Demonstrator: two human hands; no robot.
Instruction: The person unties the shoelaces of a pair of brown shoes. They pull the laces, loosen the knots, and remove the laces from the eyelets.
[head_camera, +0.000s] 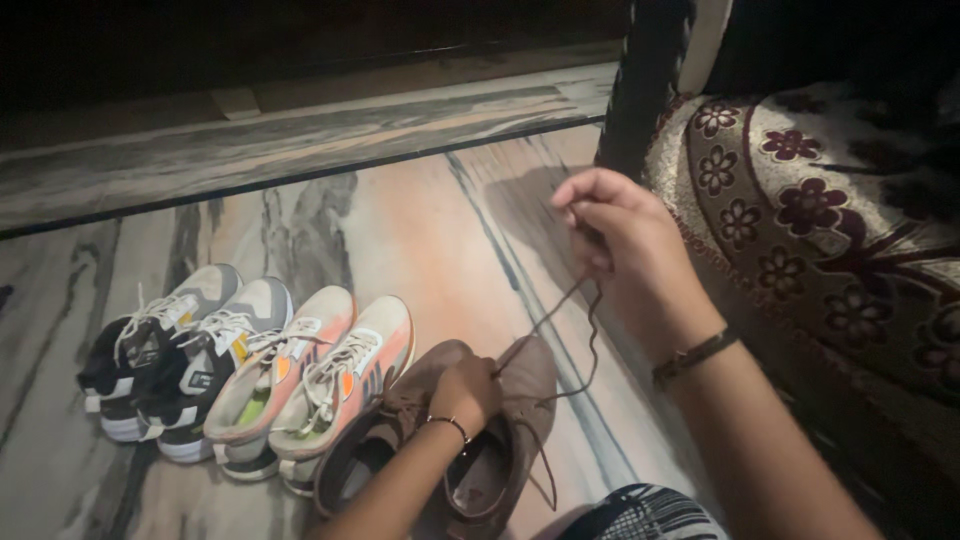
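We pinch the brown lace (560, 305) in our right hand (615, 235), at one o'clock from our left hand (465, 390), which presses closed on the brown shoe (515, 420); its toe is hidden.

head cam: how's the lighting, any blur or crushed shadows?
Head view: dim, warm light falls on the marble floor; top edge and right corner crushed to black. Right hand casts a soft shadow on the floor. Brown shoe under the left hand is murky; lace slightly soft.
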